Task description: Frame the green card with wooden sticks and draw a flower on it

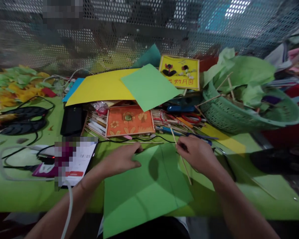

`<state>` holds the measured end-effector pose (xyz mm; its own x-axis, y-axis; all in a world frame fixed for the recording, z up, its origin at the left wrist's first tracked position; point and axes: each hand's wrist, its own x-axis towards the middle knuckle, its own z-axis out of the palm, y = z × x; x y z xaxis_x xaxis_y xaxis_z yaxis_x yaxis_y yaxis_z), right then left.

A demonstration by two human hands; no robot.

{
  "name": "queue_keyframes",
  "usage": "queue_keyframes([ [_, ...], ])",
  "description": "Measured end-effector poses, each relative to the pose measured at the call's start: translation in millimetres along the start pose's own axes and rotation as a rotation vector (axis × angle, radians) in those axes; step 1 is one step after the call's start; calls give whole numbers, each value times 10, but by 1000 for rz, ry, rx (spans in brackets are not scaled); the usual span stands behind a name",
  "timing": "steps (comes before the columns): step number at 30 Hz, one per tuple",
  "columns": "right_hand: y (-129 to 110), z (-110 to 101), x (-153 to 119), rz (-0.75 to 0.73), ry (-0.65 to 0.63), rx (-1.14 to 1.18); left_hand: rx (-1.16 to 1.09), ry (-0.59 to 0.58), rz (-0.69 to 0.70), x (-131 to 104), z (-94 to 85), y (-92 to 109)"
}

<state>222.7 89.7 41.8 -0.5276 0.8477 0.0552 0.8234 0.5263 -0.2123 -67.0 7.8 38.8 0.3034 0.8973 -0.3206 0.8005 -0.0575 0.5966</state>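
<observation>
A sheet of green paper (144, 196) lies at the table's front, overhanging its near edge, with a line running down its right part. My left hand (123, 157) is over the sheet's upper left, thumb and forefinger apart, nothing between them. My right hand (195, 149) pinches a thin wooden stick (187, 171) that slants across the sheet's right edge. Another thin stick (153, 143) lies along the sheet's far edge, beside my left fingertips. Behind it, an orange picture with flower shapes (131, 121) rests in a stick frame.
Left are a lit phone (81, 162) with cables and a black phone (71, 120). Yellow paper (102, 86) and a light green square (149, 87) cover piled sticks and pens. A green basket (221, 113) stands right, near scissors (204, 136). Perforated metal (114, 36) rises behind.
</observation>
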Motion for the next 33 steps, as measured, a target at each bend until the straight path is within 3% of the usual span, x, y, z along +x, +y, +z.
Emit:
queue_keyframes([
  [6, 6, 12, 16, -7, 53, -8, -22, -56, 43, -163, -263, -170],
  [12, -70, 107, 49, -7, 3, 14, -206, -163, 123, -241, -398, -130],
  [14, -59, 150, 69, -19, -19, 62, -272, -181, 158, -232, -389, -123],
  [17, 42, 154, 115, -41, 25, 107, -313, -108, 165, -179, -336, -171],
  [22, 350, -80, 334, 0, 194, 5, -192, 6, 196, -56, -234, -294],
  [27, 528, -289, 784, 50, 142, -246, -160, 17, 195, -2, -179, -315],
  [33, 525, -284, 1166, 90, 90, -393, -139, 12, 229, 18, -143, -306],
])
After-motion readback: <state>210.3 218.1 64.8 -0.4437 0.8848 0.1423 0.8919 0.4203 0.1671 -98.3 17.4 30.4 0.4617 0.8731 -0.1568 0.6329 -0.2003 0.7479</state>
